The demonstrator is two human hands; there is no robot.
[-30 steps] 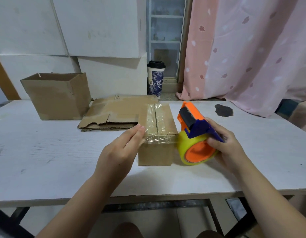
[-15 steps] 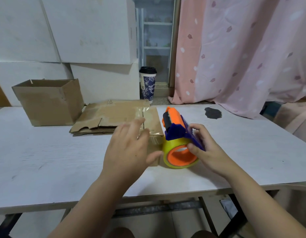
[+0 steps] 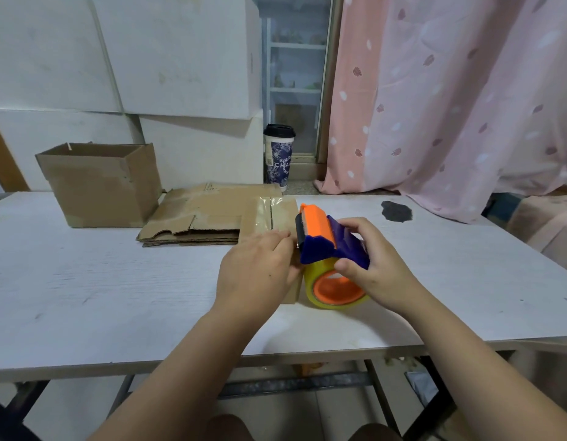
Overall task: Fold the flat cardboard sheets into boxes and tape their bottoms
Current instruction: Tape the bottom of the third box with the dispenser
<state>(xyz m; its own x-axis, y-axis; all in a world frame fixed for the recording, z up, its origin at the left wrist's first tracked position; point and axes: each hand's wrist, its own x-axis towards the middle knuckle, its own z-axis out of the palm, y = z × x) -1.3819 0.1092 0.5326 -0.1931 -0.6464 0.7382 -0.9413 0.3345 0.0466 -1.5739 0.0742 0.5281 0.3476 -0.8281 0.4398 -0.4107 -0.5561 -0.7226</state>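
Observation:
A small cardboard box [image 3: 269, 214] lies on the white table [image 3: 101, 281], clear tape shining along its top seam. My left hand [image 3: 256, 272] rests flat over its near end, fingers straight, covering most of its front. My right hand [image 3: 374, 268] grips the orange and blue tape dispenser [image 3: 323, 240] with a yellowish tape roll [image 3: 336, 291]. The dispenser stands on the table against the box's right side. A stack of flat cardboard sheets [image 3: 199, 218] lies just behind and left of the box.
An upright open cardboard box [image 3: 101, 183] stands at the back left of the table. A lidded paper cup [image 3: 279, 154] sits behind the table's far edge. White boxes are stacked against the wall, and a pink curtain [image 3: 450, 90] hangs at right. A dark mark [image 3: 396, 211] shows on the tabletop.
My left hand moved from the box's left side to lie over its near end. The dispenser tipped from the box's front corner to its right side, still in my right hand.

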